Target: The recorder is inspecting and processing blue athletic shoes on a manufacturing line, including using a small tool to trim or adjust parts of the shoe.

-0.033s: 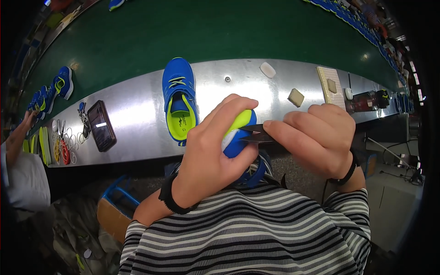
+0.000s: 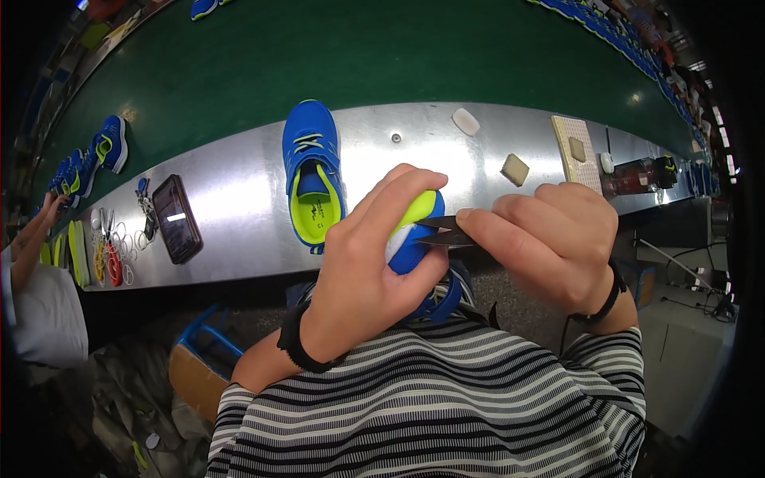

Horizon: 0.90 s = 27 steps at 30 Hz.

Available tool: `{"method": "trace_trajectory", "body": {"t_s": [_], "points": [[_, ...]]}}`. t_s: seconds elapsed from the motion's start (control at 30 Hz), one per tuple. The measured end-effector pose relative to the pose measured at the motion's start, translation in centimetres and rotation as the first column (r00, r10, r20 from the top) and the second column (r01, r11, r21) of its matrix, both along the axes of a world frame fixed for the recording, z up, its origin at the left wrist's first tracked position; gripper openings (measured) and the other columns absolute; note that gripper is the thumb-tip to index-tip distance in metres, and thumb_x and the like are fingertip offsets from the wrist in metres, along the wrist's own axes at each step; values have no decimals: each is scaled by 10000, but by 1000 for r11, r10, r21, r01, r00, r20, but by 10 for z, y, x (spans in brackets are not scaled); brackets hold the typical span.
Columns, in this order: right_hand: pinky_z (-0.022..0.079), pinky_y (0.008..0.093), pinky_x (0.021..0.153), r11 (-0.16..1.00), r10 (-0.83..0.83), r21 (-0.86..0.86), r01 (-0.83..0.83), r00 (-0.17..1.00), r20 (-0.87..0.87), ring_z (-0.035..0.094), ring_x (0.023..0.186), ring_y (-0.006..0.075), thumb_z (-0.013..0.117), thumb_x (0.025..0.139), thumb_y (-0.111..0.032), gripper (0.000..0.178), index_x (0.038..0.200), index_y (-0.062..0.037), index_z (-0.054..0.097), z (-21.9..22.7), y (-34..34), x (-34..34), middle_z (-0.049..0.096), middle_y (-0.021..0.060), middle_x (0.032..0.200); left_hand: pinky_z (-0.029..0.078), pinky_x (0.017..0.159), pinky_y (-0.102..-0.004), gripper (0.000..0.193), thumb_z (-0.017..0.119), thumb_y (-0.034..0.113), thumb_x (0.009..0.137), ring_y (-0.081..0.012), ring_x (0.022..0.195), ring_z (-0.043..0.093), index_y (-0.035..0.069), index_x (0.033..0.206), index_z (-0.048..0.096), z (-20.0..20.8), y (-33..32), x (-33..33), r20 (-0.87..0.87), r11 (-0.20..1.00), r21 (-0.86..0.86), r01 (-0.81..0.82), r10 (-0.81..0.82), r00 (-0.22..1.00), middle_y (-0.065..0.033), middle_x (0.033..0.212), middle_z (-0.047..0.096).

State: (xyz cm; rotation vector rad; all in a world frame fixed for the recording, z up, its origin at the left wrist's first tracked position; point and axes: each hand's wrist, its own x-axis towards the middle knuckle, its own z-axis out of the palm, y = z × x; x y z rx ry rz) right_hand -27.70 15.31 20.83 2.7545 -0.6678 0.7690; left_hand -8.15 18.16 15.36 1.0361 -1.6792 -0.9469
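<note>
My left hand (image 2: 358, 247) is wrapped round a blue and lime-green sneaker (image 2: 410, 251), held just off the table's near edge. Much of that shoe is hidden by the fingers. In my right hand (image 2: 550, 243) is a pair of dark thread snips (image 2: 442, 231); their two pointed blades are spread apart and reach over the shoe's blue part. Whether the blades touch a thread is too small to tell. To the left of my hands a matching blue sneaker (image 2: 312, 171) stands on the metal tabletop (image 2: 239, 171), toe pointing away, its lime insole showing.
A phone (image 2: 177, 219), keys (image 2: 145, 195) and red-handled scissors (image 2: 114, 267) lie left. Right are a white block (image 2: 465, 122), a tan block (image 2: 515, 170) and a pale board (image 2: 575, 151). Beyond runs a green belt (image 2: 398, 56). A co-worker's hands (image 2: 52, 209) are by several shoes.
The snips' blades have moved slightly, their tips a little farther left on the shoe. At far left the co-worker's arms have shifted by the shoes. My left hand stays in place.
</note>
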Motion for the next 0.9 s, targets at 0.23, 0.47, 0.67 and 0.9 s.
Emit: {"method": "trace_trajectory", "body": {"t_s": [0.23,0.47,0.67,0.9], "points": [[345,274,419,993,-70,93,77,995,-73,473,473,133,628,608,-139,260,858,-84,672,7,0,5,501,-2,620,462,831,-306,483,636,-22,690,-211,908,625,34,1161,542,-1,0,0,-8,1000,-5,-15,15,1000,-124,1014,633],[344,260,414,998,15,59,-15,1000,-5,467,469,117,623,612,-164,249,846,-101,677,8,-10,-10,506,-23,637,457,826,-287,467,639,-4,714,-189,913,618,21,1169,539,-1,-2,5,-60,999,41,33,-30,998,-108,1001,635],[340,250,409,998,55,30,-56,998,2,457,470,112,638,593,-183,267,844,-98,678,8,-8,-3,496,-19,637,456,825,-283,462,631,-7,710,-175,902,618,31,1162,544,0,0,4,-50,999,48,26,-24,998,-103,981,639],[341,250,406,999,49,15,-48,999,-10,466,486,105,647,597,-194,267,847,-104,675,7,-7,-3,498,-25,645,458,821,-286,474,628,-12,700,-186,890,625,36,1163,544,-1,0,2,-57,999,22,25,-23,998,-101,966,644]]}}
